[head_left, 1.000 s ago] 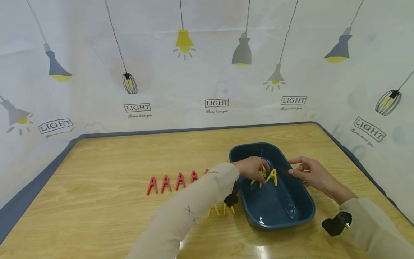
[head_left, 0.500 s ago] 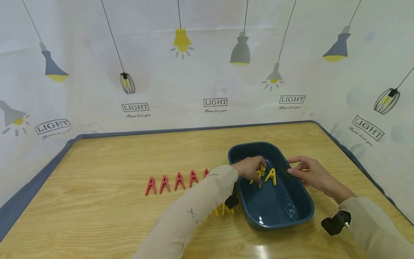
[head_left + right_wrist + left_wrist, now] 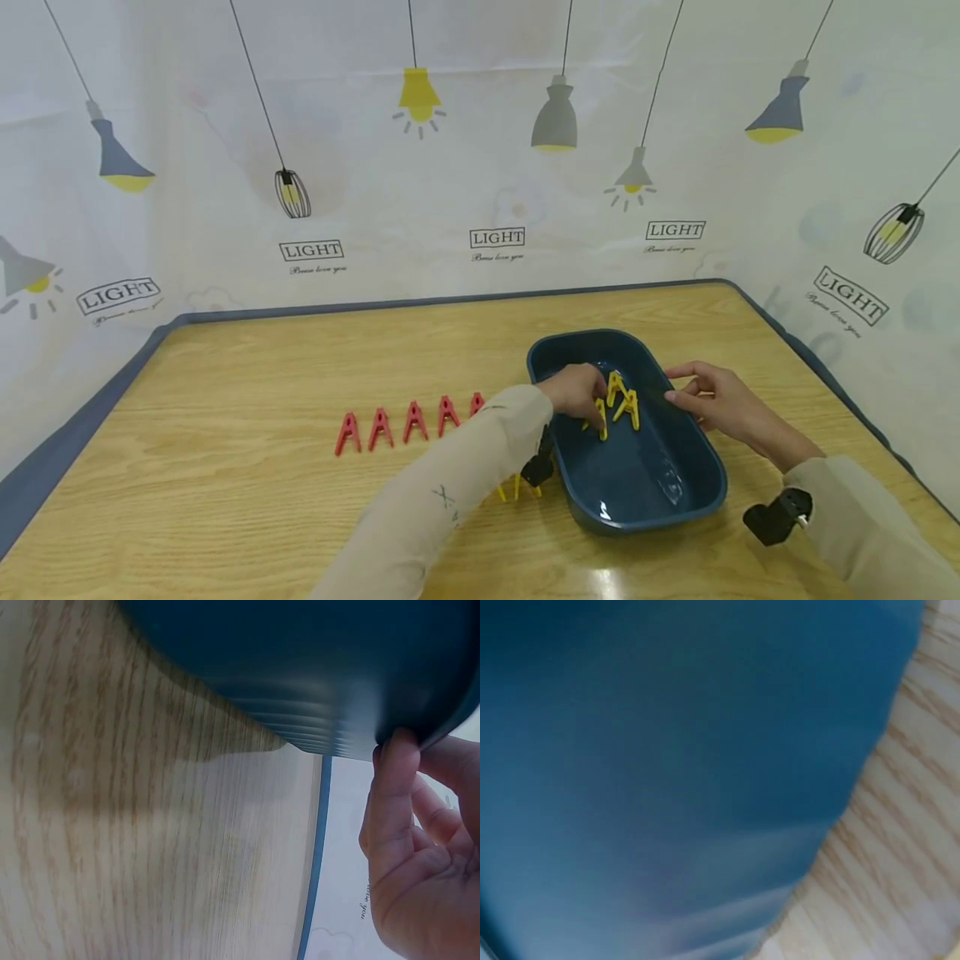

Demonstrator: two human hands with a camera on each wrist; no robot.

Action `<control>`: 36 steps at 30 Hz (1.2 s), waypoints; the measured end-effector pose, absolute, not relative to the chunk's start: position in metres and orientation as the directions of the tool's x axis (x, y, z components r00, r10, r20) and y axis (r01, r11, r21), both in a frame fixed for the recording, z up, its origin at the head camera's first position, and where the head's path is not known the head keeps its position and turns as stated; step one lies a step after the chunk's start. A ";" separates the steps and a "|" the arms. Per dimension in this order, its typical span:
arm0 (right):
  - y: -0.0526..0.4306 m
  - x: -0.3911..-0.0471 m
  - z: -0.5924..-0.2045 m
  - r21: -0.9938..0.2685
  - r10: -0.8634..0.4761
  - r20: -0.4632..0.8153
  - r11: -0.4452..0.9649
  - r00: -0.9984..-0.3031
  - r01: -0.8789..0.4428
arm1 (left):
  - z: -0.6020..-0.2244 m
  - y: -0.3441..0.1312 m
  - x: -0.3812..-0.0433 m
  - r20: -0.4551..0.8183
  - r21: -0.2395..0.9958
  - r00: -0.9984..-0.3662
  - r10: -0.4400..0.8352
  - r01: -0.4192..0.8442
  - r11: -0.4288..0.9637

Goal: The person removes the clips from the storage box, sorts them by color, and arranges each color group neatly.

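A dark blue plastic basin (image 3: 637, 483) stands right of centre on the table in the head view. Inside its far half lie yellow clothespins: one farthest back (image 3: 615, 386), a second clothespin (image 3: 628, 408) to the right and a third clothespin (image 3: 602, 421) at the left fingertips. My left hand (image 3: 576, 390) reaches in over the left rim, its fingers bent and slightly apart, beside the third clothespin. With its thumb and fingers, my right hand (image 3: 723, 404) holds the basin's right rim. The right wrist view shows a finger (image 3: 397, 765) against the wall under the rim.
A row of red clothespins (image 3: 381, 429) lies left of the basin, partly behind the left sleeve (image 3: 450, 483). More yellow clothespins (image 3: 517, 487) show by the basin's near left side. A printed cloth backdrop (image 3: 405, 192) rises along the table's back and sides.
My left hand has drawn slightly left, away from the farthest yellow clothespin, which now lies in plain sight in the basin. My right hand stays at the rim.
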State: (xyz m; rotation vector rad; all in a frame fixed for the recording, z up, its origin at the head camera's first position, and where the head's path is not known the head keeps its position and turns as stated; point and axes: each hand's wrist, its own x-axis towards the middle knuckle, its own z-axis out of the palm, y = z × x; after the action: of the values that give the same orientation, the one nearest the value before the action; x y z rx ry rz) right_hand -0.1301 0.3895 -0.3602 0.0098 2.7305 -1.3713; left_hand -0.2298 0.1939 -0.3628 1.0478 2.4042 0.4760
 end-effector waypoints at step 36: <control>0.387 -0.131 -0.359 -0.792 -0.007 -0.100 0.605 -0.995 0.075 | -0.365 0.193 -0.227 -0.266 0.533 -0.514 0.815 0.626 0.569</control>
State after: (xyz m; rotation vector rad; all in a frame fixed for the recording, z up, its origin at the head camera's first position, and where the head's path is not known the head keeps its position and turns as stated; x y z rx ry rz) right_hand -0.1310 0.3867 -0.3593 0.0583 2.7306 -1.3544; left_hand -0.2274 0.1928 -0.3645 1.1546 2.3121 0.5121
